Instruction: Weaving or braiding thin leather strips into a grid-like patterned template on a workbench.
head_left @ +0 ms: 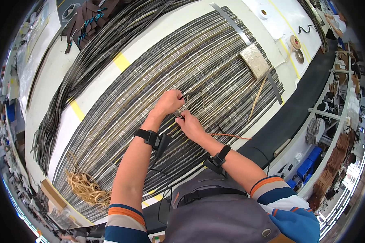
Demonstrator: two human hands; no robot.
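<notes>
My left hand (170, 101) is closed in a pinch over the middle of the strips, with a thin dark strip (185, 96) at its fingertips. Just below and to its right, my right hand (189, 124) is closed around a small dark and metallic tool (177, 114); its exact kind is partly hidden by the fingers. Both hands are close together. Beneath them, long narrow strips (146, 77) in black, grey and olive, with pale flecks, lie side by side across the white table. An orange cord (231, 136) runs out beside my right forearm.
A tape-wrapped block (254, 60) and a flat metal bar (231, 24) rest across the strips' right end. Tan ribbon (85, 187) lies heaped at lower left. A thick dark bundle (69, 87) curves along the far side. Tape rolls (295, 42) stand at upper right.
</notes>
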